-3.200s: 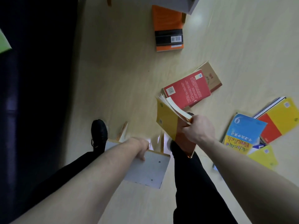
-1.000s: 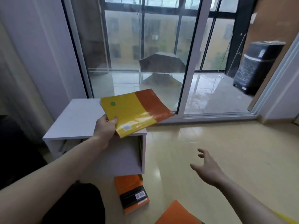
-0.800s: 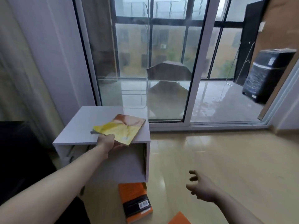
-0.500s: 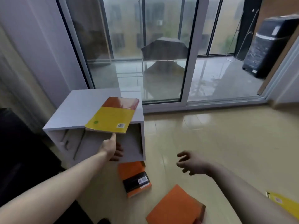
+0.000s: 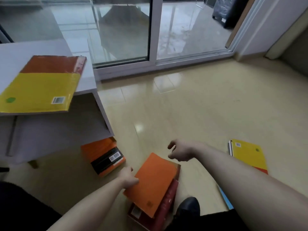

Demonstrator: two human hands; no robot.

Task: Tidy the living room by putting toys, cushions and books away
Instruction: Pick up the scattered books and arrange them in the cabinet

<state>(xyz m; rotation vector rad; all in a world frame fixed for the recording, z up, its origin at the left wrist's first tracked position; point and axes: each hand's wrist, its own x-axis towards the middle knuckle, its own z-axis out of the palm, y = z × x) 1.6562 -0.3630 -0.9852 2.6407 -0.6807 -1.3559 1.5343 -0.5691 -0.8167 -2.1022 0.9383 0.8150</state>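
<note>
Left hand (image 5: 129,178) lowered, flat orange book (image 5: 152,182)

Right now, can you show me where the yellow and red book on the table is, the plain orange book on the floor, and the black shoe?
yellow and red book (image 5: 41,90): head view, on its yellow cover.
plain orange book (image 5: 153,182): head view, middle of its cover.
black shoe (image 5: 189,205): head view, on its toe.

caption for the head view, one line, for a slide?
Left hand reaches the orange book on the floor; right hand hovers open; yellow-and-red book lies on the white cabinet.
</note>
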